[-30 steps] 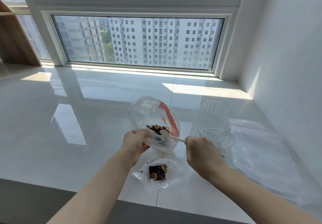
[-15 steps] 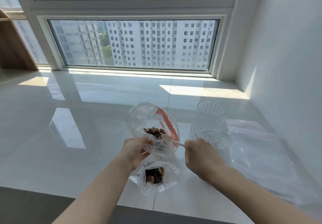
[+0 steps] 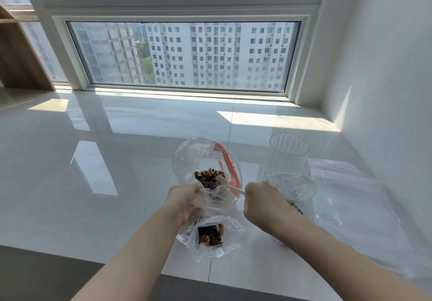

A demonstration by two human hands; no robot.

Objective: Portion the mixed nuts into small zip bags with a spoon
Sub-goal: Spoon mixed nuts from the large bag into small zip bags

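A large clear bag (image 3: 198,158) with a red zip strip lies open toward me, and mixed nuts (image 3: 208,178) sit inside it. My left hand (image 3: 183,201) grips the bag's near edge. My right hand (image 3: 264,204) holds a small pale spoon (image 3: 228,183), whose bowl is in the bag beside the nuts. A small zip bag (image 3: 211,237) holding some nuts lies on the white counter (image 3: 105,183) just below my left hand. Another small clear bag (image 3: 293,187) stands open behind my right hand.
A ribbed clear cup (image 3: 289,149) stands upright to the right of the big bag. Flat clear zip bags (image 3: 355,197) lie by the right wall. The counter's dark front edge (image 3: 46,272) runs below my arms. A window is at the back.
The big bag has tipped more toward me, so the nuts show more plainly. The spoon's bowl has shifted slightly inside the bag. Both hands keep their holds.
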